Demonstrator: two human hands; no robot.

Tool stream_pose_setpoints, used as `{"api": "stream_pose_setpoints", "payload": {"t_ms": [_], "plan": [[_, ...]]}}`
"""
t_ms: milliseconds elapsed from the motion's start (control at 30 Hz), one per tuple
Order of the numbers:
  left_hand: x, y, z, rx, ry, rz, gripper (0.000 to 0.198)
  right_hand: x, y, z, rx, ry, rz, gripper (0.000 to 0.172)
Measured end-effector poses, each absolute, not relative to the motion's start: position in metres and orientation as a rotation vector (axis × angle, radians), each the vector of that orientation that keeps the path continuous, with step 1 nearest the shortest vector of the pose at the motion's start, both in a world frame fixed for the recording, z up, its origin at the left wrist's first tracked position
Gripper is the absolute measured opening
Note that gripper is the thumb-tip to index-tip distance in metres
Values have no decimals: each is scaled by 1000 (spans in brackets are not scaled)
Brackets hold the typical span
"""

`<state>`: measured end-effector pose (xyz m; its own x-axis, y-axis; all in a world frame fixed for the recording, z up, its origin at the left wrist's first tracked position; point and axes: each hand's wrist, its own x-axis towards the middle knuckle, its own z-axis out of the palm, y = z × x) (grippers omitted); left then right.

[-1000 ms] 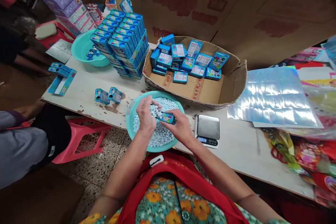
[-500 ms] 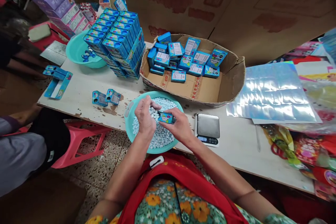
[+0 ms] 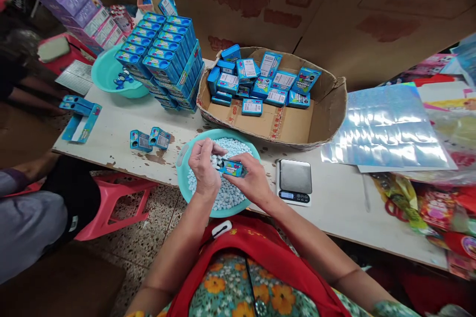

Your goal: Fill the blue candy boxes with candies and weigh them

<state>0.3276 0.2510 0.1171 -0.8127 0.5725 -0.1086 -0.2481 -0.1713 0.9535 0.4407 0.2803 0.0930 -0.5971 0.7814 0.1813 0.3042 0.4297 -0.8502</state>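
The right hand [image 3: 253, 177] grips a flat, rectangular blue box [image 3: 231, 168] bearing white lettering, while the left hand [image 3: 204, 166] cups pale pellets [image 3: 215, 160] against its end.

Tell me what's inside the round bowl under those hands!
Lots of small pale pieces fill the bowl. The left hand, the right hand and the blue packet it holds hide some, and the pieces cover the bowl's bottom.
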Motion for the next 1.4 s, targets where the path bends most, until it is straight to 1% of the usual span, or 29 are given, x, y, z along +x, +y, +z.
{"api": "stream_pose_setpoints", "payload": {"t_ms": [133,300,467,533,600,633,733,800,900,933,1000,1067,1133,1233,1300,1400], "plan": [[329,251,118,430,1543,2046,24,441,280,97,-875,-2091,1086,30],[333,261,94,295,1553,1954,27,438,287,69,-939,-2054,1161,29],[331,262,97,347,1431,1958,26,443,290,58,-944,-1940,1305,30],[320,262,92,364,1496,1999,26,450,290,61,-976,-1871,1377,31],[306,264,74,414,1678,1977,27,459,291,63,-999,-1808,1448,34],[300,265,60,498,1821,1882,28,464,292,63,-1013,-1781,1474,35],[296,266,12,873,2164,1384,23,478,294,61,-1060,-1753,1484,36],[305,265,-13,1081,2226,1102,21,485,295,58,-1086,-1771,1452,36],[320,262,-32,1161,2260,901,21,493,295,54,-1108,-1802,1402,36],[322,261,-34,1111,2253,904,19,495,295,54,-1122,-1809,1384,36],[320,260,-32,906,2188,1039,18,497,294,54,-1150,-1828,1351,34],[314,258,-21,723,2110,1175,24,497,292,54,-1166,-1849,1330,33],[308,255,-3,526,1955,1334,28,494,289,55,-1157,-1871,1312,32],[308,251,34,219,1492,1643,25,484,284,55,-1115,-1921,1293,30],[314,250,55,136,1254,1768,24,474,281,53,-1081,-1979,1284,29],[324,251,72,133,1231,1876,24,461,279,51,-1040,-2054,1255,28]]}}
